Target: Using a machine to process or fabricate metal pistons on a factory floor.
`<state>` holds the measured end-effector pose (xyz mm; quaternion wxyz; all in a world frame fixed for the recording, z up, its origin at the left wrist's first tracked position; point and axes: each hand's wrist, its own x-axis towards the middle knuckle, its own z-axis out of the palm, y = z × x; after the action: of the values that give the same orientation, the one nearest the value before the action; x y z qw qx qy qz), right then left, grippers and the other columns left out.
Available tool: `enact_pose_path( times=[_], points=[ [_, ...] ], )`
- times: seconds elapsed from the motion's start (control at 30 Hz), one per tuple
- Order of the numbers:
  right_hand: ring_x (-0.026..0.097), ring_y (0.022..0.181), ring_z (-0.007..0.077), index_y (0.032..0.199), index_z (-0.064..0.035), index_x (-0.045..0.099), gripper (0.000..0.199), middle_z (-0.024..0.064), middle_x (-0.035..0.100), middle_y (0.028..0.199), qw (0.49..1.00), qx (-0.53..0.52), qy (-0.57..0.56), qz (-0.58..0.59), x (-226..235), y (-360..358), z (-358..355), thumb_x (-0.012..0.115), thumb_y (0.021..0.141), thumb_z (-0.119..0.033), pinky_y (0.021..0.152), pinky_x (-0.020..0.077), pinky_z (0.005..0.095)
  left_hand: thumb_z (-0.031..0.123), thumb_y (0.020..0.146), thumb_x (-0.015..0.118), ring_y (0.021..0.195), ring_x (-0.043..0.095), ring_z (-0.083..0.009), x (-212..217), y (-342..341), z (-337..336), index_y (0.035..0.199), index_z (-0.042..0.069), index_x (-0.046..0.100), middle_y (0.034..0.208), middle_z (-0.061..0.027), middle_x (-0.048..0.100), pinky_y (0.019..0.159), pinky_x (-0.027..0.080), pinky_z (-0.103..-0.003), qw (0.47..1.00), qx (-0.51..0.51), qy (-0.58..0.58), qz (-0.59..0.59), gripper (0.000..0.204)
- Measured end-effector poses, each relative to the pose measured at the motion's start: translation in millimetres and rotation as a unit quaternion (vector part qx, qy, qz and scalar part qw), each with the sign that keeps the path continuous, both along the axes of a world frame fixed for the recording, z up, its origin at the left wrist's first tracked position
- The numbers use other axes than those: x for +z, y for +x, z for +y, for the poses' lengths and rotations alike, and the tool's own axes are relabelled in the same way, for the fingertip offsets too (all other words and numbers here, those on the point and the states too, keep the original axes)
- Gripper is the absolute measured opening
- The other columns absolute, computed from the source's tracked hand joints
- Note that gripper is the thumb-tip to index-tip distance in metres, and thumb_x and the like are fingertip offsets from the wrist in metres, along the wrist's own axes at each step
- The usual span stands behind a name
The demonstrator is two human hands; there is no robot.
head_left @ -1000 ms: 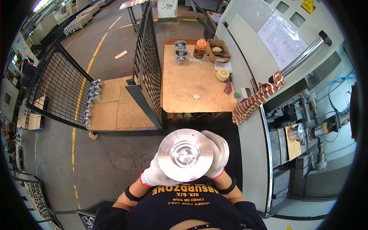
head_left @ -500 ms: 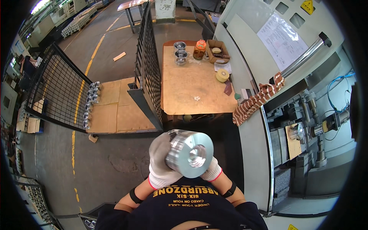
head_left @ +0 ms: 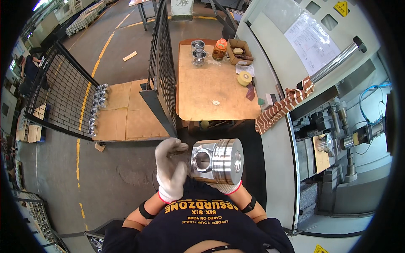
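We hold one shiny metal piston (head_left: 217,162) in front of our chest, and we take it as the centre of the clock. It lies on its side, the flat crown turned toward 3 o'clock, and the round pin hole in its wall looks up at us. Our right hand (head_left: 226,187), in a white glove with a red edge, grips the piston from below, at 6 o'clock; its fingers are hidden behind the metal. Our left hand (head_left: 170,170), also gloved, is at 9 o'clock, just beside the skirt end; it is open, with bent fingers and the thumb apart, and we cannot tell if a fingertip touches the piston. At 12 o'clock stands a wooden table (head_left: 211,95), which carries two metal pieces (head_left: 198,57), a jar (head_left: 220,49) with orange lid, a cardboard box (head_left: 240,52) and a yellowish roll (head_left: 244,78). Between 1 and 2 o'clock hangs a striped cloth (head_left: 282,107), and near 3 o'clock we see the open machine (head_left: 307,157). At 10 o'clock, several shiny parts (head_left: 99,102) stand in rows on a cardboard-covered pallet (head_left: 130,120) between mesh sides; farther out, another person (head_left: 30,75) is visible.
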<state>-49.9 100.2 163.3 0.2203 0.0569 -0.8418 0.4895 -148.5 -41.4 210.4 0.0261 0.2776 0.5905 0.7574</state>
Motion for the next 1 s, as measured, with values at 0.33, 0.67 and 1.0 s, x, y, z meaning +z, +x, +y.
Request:
enact_pose_path(
  times=[0.33,0.67,1.0],
  points=[
    [0.037,0.136,0.0209,0.149,-0.0153,0.023,0.063,0.0064,0.036,0.148,0.976,0.01,-0.09,-0.196,-32.8,19.9,6.7,0.043,0.099,-0.047,0.116,0.0281,0.0384,0.026,0.099,0.053,0.08,0.053,-0.005,13.9,-16.2,-6.1,0.113,0.003,0.058,0.095,0.0006,0.061,0.063,0.045,-0.02,0.88,-0.297,-0.086,-0.362,0.028],
    [0.052,0.123,0.0239,0.14,-0.0096,0.042,0.052,0.0079,0.052,0.136,0.983,-0.029,-0.148,-0.102,-6.2,19.6,1.0,0.059,0.093,-0.018,0.106,0.0419,0.0372,0.033,0.095,0.056,0.069,0.053,-0.0039,0.6,-10.6,3.8,0.122,0.001,0.056,0.091,0.001,0.061,0.055,0.043,-0.018,0.861,-0.29,-0.093,-0.408,0.042],
    [0.063,0.107,0.0199,0.123,-0.0075,0.057,0.031,0.0079,0.064,0.121,0.967,-0.113,-0.193,-0.126,-25.1,22.6,-2.3,0.059,0.093,-0.012,0.092,0.0524,0.0361,0.021,0.096,0.051,0.107,0.061,-0.0209,-32.9,-13.3,15.3,0.128,-0.004,0.052,0.119,-0.0126,0.062,0.094,0.049,-0.034,0.881,-0.275,-0.079,-0.378,0.041]
  ],
)
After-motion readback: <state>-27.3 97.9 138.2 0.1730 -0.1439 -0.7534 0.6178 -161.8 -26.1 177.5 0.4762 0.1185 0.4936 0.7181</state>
